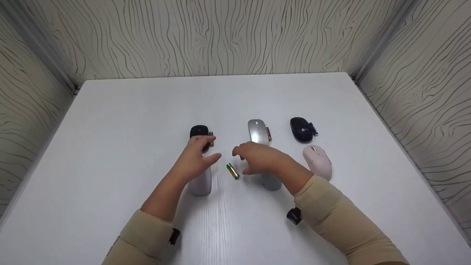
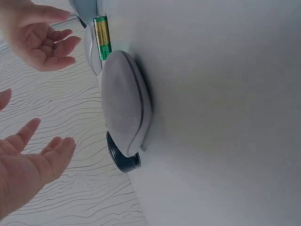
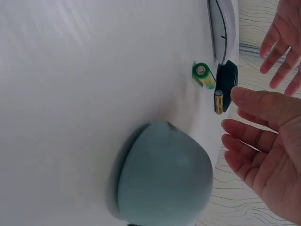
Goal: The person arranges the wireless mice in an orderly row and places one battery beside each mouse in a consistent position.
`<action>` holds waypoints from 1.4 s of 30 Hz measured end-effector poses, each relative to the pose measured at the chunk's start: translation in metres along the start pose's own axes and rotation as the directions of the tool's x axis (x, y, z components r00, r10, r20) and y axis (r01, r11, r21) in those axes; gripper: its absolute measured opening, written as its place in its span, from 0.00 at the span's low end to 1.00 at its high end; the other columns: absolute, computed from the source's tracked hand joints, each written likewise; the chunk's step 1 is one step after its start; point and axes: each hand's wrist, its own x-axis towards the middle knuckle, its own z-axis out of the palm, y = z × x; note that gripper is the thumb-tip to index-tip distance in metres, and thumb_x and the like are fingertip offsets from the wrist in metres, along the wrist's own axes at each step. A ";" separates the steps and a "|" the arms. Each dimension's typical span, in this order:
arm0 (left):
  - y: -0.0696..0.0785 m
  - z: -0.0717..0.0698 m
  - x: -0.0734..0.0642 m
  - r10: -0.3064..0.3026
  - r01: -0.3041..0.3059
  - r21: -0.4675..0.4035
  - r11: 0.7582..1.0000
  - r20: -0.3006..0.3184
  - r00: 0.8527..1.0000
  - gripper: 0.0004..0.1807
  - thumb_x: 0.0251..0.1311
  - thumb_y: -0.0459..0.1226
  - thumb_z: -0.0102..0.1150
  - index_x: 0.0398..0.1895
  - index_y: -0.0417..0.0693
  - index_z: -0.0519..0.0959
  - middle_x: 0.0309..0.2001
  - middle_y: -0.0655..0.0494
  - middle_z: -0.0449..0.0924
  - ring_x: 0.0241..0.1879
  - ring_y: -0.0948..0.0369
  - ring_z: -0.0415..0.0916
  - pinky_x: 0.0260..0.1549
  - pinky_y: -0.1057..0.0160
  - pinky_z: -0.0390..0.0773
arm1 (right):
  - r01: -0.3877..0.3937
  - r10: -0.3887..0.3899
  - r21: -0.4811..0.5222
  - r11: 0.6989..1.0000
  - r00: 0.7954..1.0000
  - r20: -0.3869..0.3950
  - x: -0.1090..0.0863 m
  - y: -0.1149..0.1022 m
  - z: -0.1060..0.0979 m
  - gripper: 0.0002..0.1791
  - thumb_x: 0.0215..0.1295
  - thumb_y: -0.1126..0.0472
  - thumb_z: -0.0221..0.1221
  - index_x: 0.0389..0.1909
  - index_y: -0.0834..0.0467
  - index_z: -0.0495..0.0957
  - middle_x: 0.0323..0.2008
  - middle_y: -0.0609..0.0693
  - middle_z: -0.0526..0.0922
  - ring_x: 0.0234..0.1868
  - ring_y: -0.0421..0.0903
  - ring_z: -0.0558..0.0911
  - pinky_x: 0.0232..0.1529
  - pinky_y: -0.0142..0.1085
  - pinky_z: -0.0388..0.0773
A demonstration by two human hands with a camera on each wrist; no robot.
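Observation:
My left hand (image 1: 193, 158) is held over a pale lilac-grey mouse (image 1: 201, 184), thumb and fingers apart with nothing between them. Just past its fingertips sits a black mouse (image 1: 199, 130), partly covered by the hand. My right hand (image 1: 259, 158) hovers above a blue-grey mouse (image 3: 164, 176), its fingers loosely bent and empty. Between the two hands a green and gold battery (image 1: 232, 171) lies on the table; it also shows beside the lilac-grey mouse (image 2: 124, 101) in the left wrist view.
A silver mouse (image 1: 258, 131) stands beyond the right hand, a battery (image 1: 269, 134) beside it. Another black mouse (image 1: 301, 130) with a dark battery (image 1: 313, 129) and a pink mouse (image 1: 318, 162) are on the right. One more battery (image 1: 211, 138) lies by the left black mouse. Patterned walls enclose the white table (image 1: 147, 103).

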 end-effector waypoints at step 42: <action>-0.013 -0.016 -0.005 -0.060 0.059 -0.031 0.998 -0.032 0.998 0.30 0.57 0.46 0.59 0.63 0.55 0.64 0.66 0.47 0.54 0.64 0.51 0.57 0.60 0.50 0.61 | 0.021 -0.020 -0.167 0.986 1.000 0.007 0.027 -0.022 0.025 0.25 0.47 0.58 0.66 0.48 0.59 0.73 0.40 0.50 0.77 0.43 0.46 0.74 0.49 0.38 0.73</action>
